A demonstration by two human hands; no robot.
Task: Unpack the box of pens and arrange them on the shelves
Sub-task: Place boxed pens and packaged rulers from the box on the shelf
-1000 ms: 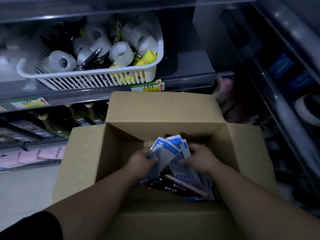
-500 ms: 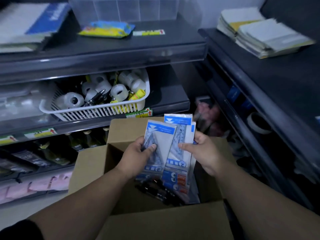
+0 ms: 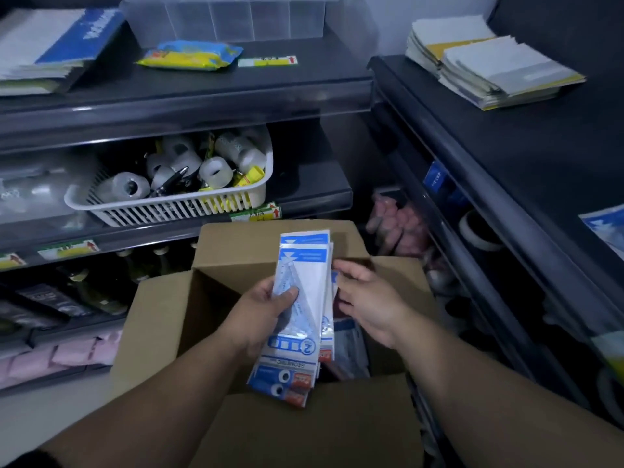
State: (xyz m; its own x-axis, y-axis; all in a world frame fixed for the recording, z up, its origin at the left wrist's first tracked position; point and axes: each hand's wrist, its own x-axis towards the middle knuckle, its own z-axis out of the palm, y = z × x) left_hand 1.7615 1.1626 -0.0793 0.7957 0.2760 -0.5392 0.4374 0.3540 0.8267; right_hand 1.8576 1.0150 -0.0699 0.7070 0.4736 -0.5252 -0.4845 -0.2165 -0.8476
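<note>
The left hand (image 3: 260, 312) grips a stack of blue and white packs (image 3: 304, 265) over the open box (image 3: 162, 319). The right hand (image 3: 368, 298) curls round their other side.

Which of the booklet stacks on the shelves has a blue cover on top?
The far-left stack, up top, with a blue-and-white cover. The two stacks on the right show only white, grey and yellow.
</note>
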